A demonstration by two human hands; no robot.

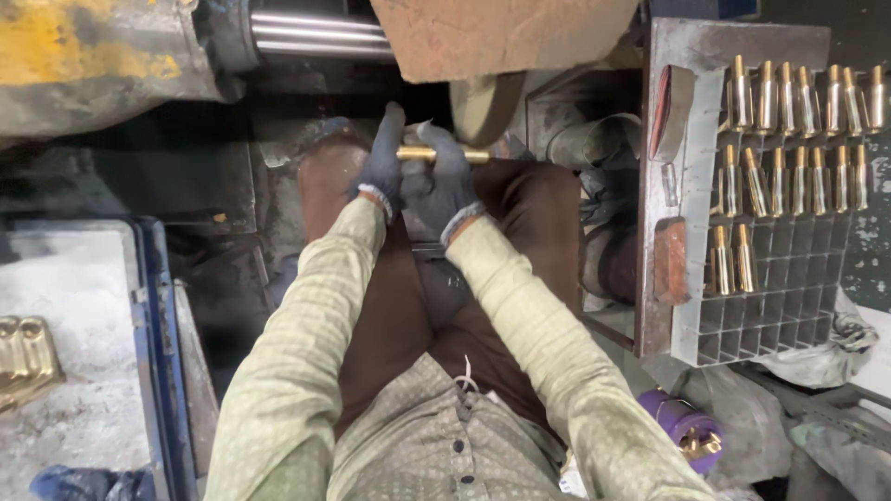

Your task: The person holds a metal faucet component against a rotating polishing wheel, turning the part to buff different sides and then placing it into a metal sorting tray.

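- Head view: gloved left hand [383, 167] and right hand [448, 181] both closed around brass rod [444, 155]
- rod end near buffing wheel [483, 107]
- grid tray [742, 315] of brass pieces sat at right

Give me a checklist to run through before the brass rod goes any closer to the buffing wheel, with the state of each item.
1. Both hands on the brass rod: ok; left hand and right hand grip it.
2. Gloves on both hands: ok.
3. Rod level across the lap: ok.
4. Rod tip against the buffing wheel: cannot tell.
5. Wheel spinning: cannot tell.
6. Free cells in the grid tray of finished brass pieces: ok; lower rows open.
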